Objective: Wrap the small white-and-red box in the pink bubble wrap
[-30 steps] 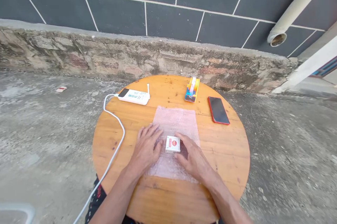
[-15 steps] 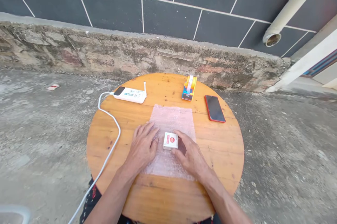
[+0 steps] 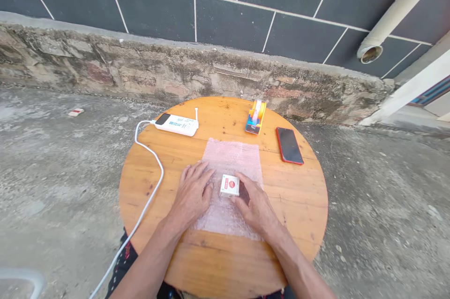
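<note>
- A small white box (image 3: 229,185) with a red round mark on its top lies flat on a sheet of pink bubble wrap (image 3: 232,156), near the sheet's middle.
- The right hand (image 3: 257,206) is at the box's right side. Its forefinger lies along the far right edge and its thumb sits at the near corner, both touching the box. I cannot tell whether they clamp it or only rest against it.
- The left hand (image 3: 191,193) lies just left of the box, palm down on the bubble wrap with its fingers spread apart, holding nothing.
- The bubble wrap runs beyond the box away from the person, spread on a round wooden table (image 3: 302,196).
- Far left of the box lies a white power strip (image 3: 176,124), and its white cable (image 3: 156,172) curves off the table's near left edge.
- Beyond the box, slightly right, stands a yellow and blue tape dispenser (image 3: 256,118).
- Further right of the box, a red-edged phone (image 3: 289,145) lies screen up.
</note>
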{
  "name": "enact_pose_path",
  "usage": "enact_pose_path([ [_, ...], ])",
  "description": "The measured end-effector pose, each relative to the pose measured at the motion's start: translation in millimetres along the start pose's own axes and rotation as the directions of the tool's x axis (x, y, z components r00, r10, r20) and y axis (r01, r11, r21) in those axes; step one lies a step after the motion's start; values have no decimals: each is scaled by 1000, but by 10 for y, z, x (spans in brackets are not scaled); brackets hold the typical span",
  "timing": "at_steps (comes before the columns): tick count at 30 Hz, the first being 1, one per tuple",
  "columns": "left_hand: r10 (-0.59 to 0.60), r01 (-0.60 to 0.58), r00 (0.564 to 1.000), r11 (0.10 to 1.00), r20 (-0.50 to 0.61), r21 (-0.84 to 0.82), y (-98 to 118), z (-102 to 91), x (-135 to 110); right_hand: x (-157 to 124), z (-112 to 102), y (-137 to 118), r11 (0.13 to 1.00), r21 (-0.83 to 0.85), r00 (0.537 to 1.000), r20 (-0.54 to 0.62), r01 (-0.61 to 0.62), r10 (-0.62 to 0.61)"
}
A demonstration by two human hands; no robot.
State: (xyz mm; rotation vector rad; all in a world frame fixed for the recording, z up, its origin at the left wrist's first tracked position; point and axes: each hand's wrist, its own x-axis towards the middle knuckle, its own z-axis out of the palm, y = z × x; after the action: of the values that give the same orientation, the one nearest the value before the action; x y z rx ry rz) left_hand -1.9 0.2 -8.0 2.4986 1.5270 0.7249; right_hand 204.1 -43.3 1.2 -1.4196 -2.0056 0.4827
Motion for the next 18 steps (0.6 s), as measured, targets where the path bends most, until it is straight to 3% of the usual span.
enact_pose_path([
  [18, 2, -2, 1000, 1000, 11, 9, -1, -7, -1, 0, 21, -9, 1000, -13, 999, 28, 17, -17],
])
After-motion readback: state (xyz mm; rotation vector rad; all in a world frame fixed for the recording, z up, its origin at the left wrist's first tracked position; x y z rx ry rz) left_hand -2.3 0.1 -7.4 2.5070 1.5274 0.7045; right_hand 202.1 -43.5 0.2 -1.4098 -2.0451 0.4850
